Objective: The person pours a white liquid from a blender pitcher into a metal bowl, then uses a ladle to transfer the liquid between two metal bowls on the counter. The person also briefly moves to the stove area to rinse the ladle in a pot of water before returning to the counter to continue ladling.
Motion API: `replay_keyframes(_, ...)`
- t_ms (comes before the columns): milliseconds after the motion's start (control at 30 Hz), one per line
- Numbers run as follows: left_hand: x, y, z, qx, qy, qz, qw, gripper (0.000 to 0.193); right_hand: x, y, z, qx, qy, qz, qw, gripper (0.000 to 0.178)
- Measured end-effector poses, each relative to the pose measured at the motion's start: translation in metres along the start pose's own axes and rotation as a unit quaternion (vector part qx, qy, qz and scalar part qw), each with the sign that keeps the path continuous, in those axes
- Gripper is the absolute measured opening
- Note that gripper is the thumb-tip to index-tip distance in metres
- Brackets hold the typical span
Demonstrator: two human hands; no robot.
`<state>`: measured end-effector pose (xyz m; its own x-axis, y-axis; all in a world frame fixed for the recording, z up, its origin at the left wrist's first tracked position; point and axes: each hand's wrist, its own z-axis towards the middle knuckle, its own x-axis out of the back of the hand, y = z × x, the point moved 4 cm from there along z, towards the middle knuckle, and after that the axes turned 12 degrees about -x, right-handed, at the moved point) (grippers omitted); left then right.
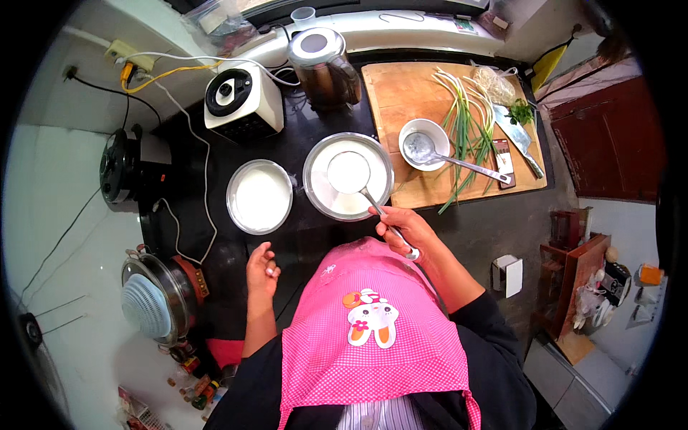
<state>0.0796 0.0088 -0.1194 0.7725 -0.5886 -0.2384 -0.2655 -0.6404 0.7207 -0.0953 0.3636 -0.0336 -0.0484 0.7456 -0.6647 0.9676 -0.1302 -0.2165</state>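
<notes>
Two hands are working by the big bowl (pixel 315 188) on the counter (pixel 480 222): the right hand (pixel 401 228) is gripping a full ladle (pixel 349 173) over it, best kept level, while the left hand (pixel 261 269) is hanging loosely curled, empty, below the smaller bowl (pixel 259 196).

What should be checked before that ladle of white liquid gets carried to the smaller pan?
1. Ladle gripped firmly: ok, right hand is closed around its handle.
2. Ladle full and level: ok, white liquid fills the bowl of it.
3. Ladle over the big pan, so drips land inside: ok.
4. Smaller pan has room: cannot tell, it already holds white liquid.
5. Left hand free to steady a pan: ok, it holds nothing.
6. Cord clear of the path: ok, it lies left of the smaller pan.
</notes>
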Motion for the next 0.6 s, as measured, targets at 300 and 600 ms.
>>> replay_keyframes(300, 0.057, -0.003, 0.063, 0.02, 0.023, -0.007, 1.0, 0.022, 0.013, 0.024, 0.011, 0.012, -0.001, 0.064, 0.998, 0.033)
replay_keyframes(600, 0.05, -0.037, 0.066, 0.066, -0.051, 0.058, 0.995, 0.023, 0.055, 0.004, -0.014, 0.02, 0.03, 0.032, 0.999, 0.028)
